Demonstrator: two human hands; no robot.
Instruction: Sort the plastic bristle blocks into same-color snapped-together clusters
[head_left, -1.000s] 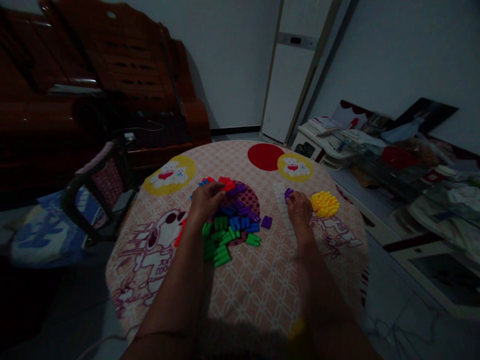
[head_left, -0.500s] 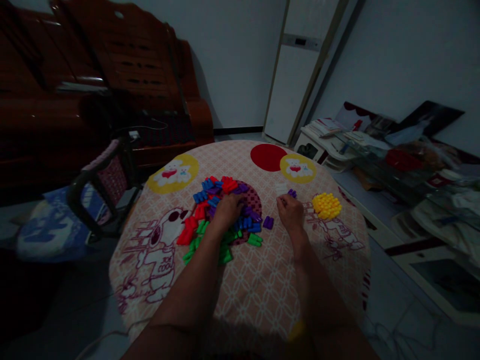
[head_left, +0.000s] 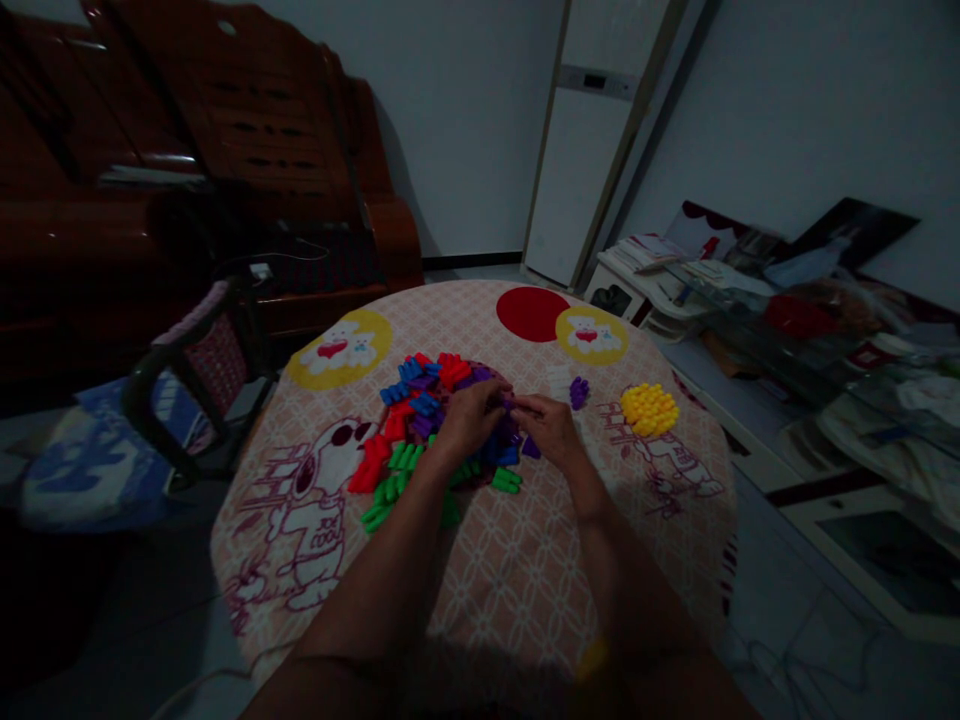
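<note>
We are pinching a purple block [head_left: 508, 403] between left hand [head_left: 469, 418] and right hand [head_left: 553, 428], each grip narrow, ideally supporting it evenly at the block pile [head_left: 422, 424].

Pink-and-white patterned tablecloth [head_left: 517, 580]: near middle open. Heaped red, blue, green plastic blocks [head_left: 407, 457] bar left-centre; way round on far side. Narrow gap right, between small purple plastic cluster [head_left: 579, 392] and rounded, knobbly yellow cluster [head_left: 650, 410]. Left hand [head_left: 472, 418], right hand [head_left: 551, 427] block heap's right.

Yellow blocks [head_left: 649, 410], purple blocks [head_left: 578, 392], green blocks [head_left: 407, 457], pinkish lattice-patterned tablecloth [head_left: 517, 570], bench [head_left: 277, 115] apparently reddish-brown in dimness
</note>
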